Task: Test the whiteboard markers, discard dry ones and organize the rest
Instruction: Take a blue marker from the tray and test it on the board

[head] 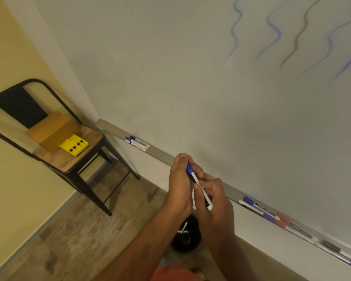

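Both hands hold one blue-capped whiteboard marker point(199, 186) in front of the whiteboard's tray point(162, 154). My left hand point(179, 183) closes around the blue cap end. My right hand point(215, 197) grips the white barrel. The whiteboard point(211, 88) carries several wavy blue test lines and one dark one at the upper right. A small group of markers point(138, 143) lies on the tray to the left. Several blue, red and black markers point(272, 216) lie along the tray to the right.
A black bin point(185, 238) with white markers inside stands on the floor below my hands. At the left, a metal chair point(69, 159) with a wooden seat holds a yellow slotted holder point(74, 147) and a brown cardboard box point(53, 130).
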Available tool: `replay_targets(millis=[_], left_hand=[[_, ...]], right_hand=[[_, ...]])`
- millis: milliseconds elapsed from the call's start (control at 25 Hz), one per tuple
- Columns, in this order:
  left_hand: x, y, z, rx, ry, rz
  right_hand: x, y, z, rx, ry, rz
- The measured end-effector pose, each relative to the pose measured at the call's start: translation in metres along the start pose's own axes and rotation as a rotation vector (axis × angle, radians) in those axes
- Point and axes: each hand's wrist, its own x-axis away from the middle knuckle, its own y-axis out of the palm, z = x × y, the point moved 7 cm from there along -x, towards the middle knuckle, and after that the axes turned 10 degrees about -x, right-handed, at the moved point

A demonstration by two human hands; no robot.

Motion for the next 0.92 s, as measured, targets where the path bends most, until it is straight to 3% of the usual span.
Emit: replay_targets(millis=[640, 760, 920], left_hand=[[-0.130, -0.095, 0.070, -0.137, 0.012, 0.081], [-0.163, -0.131, 0.073, -0.219, -0.030, 0.133], [-0.201, -0.188, 0.058, -0.319, -0.118, 0.186]], right_hand=[[-0.097, 0.149, 0.003, -0.155, 0.121, -0.024], [-0.115, 0.189, 0.016, -0.126, 0.154, -0.082], [-0.136, 0.240, 0.047, -0.037, 0.248, -0.277]])
